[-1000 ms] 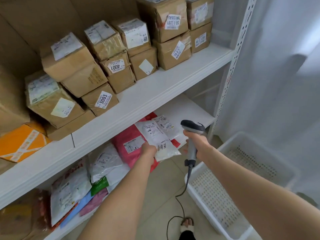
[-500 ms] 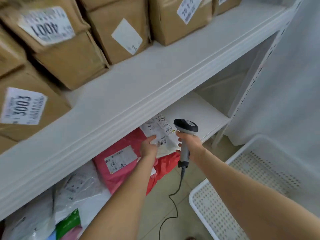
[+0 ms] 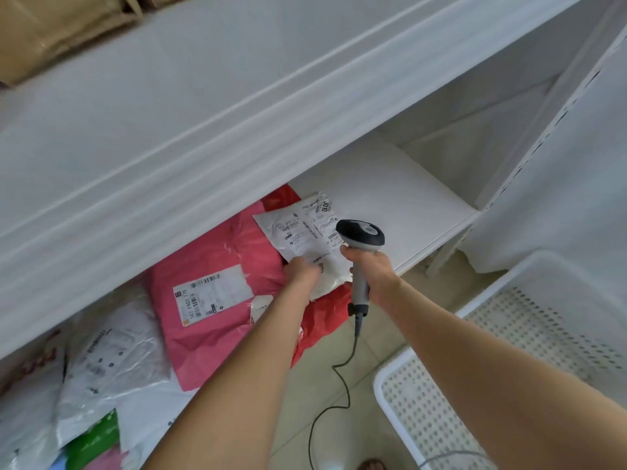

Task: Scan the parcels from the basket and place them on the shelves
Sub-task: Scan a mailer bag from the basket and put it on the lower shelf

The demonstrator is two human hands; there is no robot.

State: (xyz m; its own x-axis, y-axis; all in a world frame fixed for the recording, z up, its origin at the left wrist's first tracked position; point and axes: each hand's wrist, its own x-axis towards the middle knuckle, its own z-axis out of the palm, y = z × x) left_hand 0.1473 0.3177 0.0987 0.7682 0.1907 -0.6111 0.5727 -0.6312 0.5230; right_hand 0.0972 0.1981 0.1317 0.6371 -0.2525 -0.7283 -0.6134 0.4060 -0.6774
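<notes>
My left hand [image 3: 300, 270] grips the near edge of a white mailer parcel [image 3: 302, 232] with printed labels. The parcel lies on top of a red bag [image 3: 319, 310] and beside a pink mailer [image 3: 217, 266] on the lower shelf [image 3: 390, 198]. My right hand [image 3: 369, 269] is closed around the grey handle of a corded barcode scanner [image 3: 361, 234], whose dark head hovers over the parcel's right edge. The white perforated basket [image 3: 509, 351] stands on the floor at the right, with no parcel visible in it.
The upper shelf board [image 3: 237, 96] juts out above my hands, with brown cardboard boxes [image 3: 51, 28] at its top left. White and green mailers [image 3: 112, 368] pile at the lower shelf's left. The scanner cable [image 3: 339, 368] trails to the tiled floor. A slotted upright [image 3: 543, 130] stands at the right.
My view has dropped and moved closer to the lower shelf. My left hand has pushed the white parcel farther in over the red bag, and the scanner has followed alongside it.
</notes>
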